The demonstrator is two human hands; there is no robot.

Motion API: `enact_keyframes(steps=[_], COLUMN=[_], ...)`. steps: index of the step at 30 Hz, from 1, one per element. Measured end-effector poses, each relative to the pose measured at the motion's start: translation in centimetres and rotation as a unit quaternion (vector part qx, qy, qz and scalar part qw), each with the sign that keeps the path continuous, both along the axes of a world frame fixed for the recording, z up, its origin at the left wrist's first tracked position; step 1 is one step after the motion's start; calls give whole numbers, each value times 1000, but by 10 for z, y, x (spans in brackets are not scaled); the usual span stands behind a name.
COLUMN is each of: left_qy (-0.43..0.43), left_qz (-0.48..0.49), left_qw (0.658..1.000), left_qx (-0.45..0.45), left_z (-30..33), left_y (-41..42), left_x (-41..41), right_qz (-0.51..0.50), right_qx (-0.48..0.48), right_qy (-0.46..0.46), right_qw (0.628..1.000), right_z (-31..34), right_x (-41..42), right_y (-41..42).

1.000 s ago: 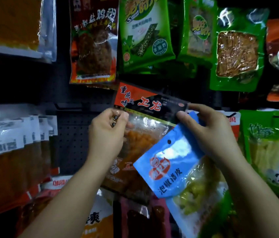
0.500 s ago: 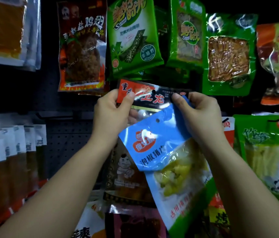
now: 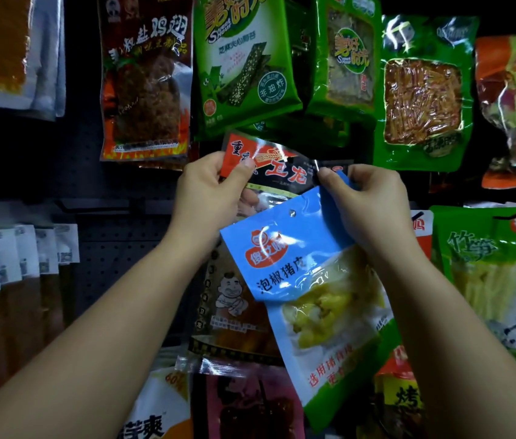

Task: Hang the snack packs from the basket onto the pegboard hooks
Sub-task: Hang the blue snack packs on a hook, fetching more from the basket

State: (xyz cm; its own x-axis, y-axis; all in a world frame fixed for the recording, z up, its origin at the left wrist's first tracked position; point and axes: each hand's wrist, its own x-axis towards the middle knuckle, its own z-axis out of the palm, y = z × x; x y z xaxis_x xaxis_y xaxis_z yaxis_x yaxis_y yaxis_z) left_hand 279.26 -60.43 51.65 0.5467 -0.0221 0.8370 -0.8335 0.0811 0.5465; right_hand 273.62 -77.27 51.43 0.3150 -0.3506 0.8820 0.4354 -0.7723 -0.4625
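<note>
Both packs raised | left hand grip pinches black pack | right hand grip pinches blue pack

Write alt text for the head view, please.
The left hand pinches a black-and-red snack pack by its top, and the right hand holds a blue snack pack, before a pegboard hung with snacks.

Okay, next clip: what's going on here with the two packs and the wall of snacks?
A person is stocking a dark pegboard already hung with snack packs. The left hand pinches the top of a red-and-black foil snack pack, raised against the board. The right hand grips the top corner of a blue pack with yellow contents, overlapping the first. Neither visibly sits on a hook yet.
</note>
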Motion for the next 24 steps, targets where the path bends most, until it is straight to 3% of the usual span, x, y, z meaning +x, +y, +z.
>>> enact_keyframes(steps=[10,24], left_qy=[28,16], left_qz=[-39,121], left_qw=[999,989], left_qx=[-17,85], left_z=[-3,-23], left_y=[0,5], left_x=[4,46], right_qz=[36,-96], right_qx=[12,-45], right_qy=[7,40], right_qw=[999,994], right_z=[-2,-36], right_x=[1,27], right_y=[-1,8])
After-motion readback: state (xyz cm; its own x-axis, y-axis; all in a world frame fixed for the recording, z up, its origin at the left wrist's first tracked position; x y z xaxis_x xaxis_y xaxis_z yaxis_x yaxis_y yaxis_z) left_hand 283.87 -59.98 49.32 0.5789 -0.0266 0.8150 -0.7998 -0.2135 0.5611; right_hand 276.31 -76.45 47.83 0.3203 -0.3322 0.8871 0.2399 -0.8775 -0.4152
